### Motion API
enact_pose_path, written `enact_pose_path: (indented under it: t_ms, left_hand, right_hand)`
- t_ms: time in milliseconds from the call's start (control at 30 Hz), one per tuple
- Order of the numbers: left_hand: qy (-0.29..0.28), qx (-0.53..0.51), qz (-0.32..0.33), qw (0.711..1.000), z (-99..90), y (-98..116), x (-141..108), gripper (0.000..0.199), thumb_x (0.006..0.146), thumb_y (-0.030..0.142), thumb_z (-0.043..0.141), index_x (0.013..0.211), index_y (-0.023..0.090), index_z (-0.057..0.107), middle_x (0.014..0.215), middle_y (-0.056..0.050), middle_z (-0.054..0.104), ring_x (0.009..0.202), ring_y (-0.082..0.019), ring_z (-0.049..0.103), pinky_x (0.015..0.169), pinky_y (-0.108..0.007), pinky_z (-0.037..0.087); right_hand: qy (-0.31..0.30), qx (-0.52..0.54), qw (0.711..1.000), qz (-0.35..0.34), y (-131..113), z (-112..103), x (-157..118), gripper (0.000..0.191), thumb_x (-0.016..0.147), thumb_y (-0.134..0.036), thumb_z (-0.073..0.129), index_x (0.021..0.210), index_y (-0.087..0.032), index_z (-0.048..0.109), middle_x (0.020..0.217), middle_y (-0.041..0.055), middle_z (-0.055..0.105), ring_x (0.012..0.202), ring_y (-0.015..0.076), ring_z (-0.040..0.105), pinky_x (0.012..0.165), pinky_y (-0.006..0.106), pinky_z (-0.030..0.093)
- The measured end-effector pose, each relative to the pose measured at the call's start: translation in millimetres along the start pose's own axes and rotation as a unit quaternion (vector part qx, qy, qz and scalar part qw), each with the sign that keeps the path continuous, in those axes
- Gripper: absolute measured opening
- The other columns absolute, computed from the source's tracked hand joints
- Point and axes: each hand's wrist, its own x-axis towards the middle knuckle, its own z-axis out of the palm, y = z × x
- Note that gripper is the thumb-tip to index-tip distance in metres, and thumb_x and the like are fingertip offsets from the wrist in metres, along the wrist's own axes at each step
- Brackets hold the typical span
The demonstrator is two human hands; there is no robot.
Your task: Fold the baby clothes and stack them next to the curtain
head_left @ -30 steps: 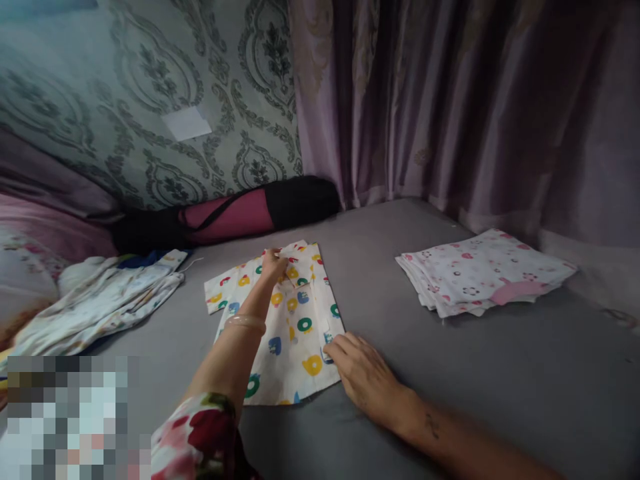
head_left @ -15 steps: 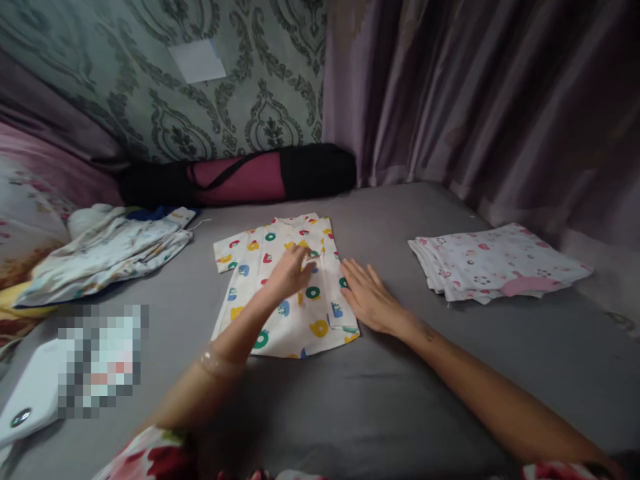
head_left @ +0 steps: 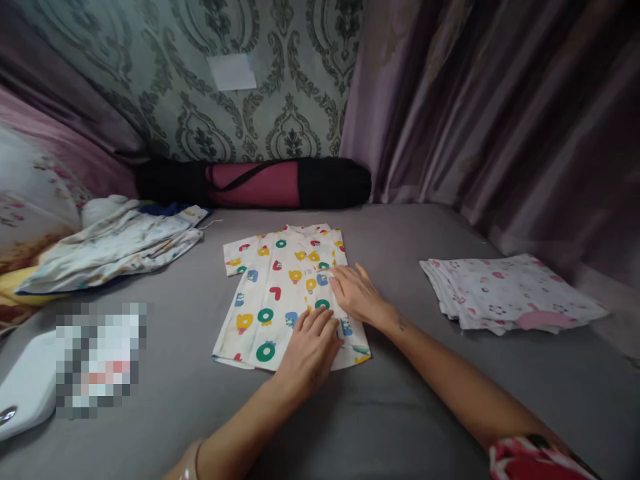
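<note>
A small white short-sleeved shirt (head_left: 273, 293) with colourful printed figures lies on the grey bed sheet (head_left: 170, 333). Its sleeve on the left sticks out, while the right side is folded inward over the body. My left hand (head_left: 314, 347) rests palm down on the lower right part of the shirt, fingers stretched out. Above and to the right of it, my right hand (head_left: 359, 293) lies on the folded right edge, its fingers extended over the cloth. Neither hand grips anything.
At right lies a folded stack of white-pink cloth (head_left: 510, 293). Rumpled clothes (head_left: 125, 240) lie at left, near a white device (head_left: 30, 380) and a blurred-out item (head_left: 107, 360). A black-and-maroon long bag (head_left: 260, 185) lies along the wall.
My left hand has come down from above the shirt's chest to its lower right. My right hand has moved from beside the right edge onto the fold. The view has shifted slightly.
</note>
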Motion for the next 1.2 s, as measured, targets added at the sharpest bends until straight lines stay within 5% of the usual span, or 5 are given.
enact_pose_path:
  t_ms: [200,400,633,933,1200]
  left_hand:
    - [-0.077,-0.012,0.068,0.995,1.1,2.4,-8.9,0.042,0.098,0.04,0.037,0.137,0.024,0.044,0.147,-0.005,0.045,0.139,-0.024,0.035,0.113,-0.05,0.031]
    - [-0.115,-0.002,0.085,0.99,4.0,2.6,-12.3,0.048,0.099,0.046,0.032,0.142,0.028,0.038,0.151,-0.002,0.038,0.142,-0.025,0.029,0.115,-0.052,0.027]
    - [-0.116,-0.033,0.081,0.989,0.2,4.4,-12.0,0.046,0.098,0.042,0.037,0.142,0.029,0.04,0.151,-0.005,0.039,0.141,-0.028,0.031,0.113,-0.056,0.028]
    - [-0.123,-0.069,0.089,0.986,-6.9,5.0,-15.1,0.046,0.096,0.042,0.04,0.141,0.03,0.04,0.15,-0.006,0.039,0.141,-0.029,0.029,0.113,-0.058,0.025]
    - [-0.069,-0.07,0.039,0.994,-14.3,-7.9,-10.2,0.042,0.098,0.04,0.035,0.136,0.026,0.046,0.143,-0.006,0.049,0.136,-0.023,0.039,0.114,-0.045,0.031]
  right_hand:
    - [-0.031,-0.003,0.999,0.027,7.8,32.6,55.5,0.062,0.099,-0.041,0.023,0.148,-0.003,0.029,0.156,0.0141,0.022,0.145,0.0247,0.015,0.118,0.04,0.009]
    - [-0.101,0.005,0.994,0.034,13.6,29.8,76.8,0.063,0.099,-0.045,0.022,0.143,-0.004,0.039,0.153,0.0176,0.031,0.142,0.0275,0.025,0.115,0.041,0.017]
    - [-0.013,-0.015,0.992,0.124,33.1,38.7,131.3,0.065,0.098,-0.042,0.024,0.146,0.001,0.029,0.156,0.0186,0.021,0.144,0.0273,0.015,0.116,0.037,0.01]
    - [-0.068,-0.009,0.982,0.176,39.9,48.5,144.4,0.067,0.098,-0.046,0.021,0.149,-0.001,0.024,0.156,0.0187,0.018,0.144,0.0288,0.015,0.115,0.042,0.011]
    - [-0.044,-0.01,0.996,0.076,8.9,58.2,152.4,0.058,0.1,-0.044,0.017,0.151,-0.018,0.027,0.158,0.0089,0.02,0.145,0.0244,0.012,0.116,0.045,0.007]
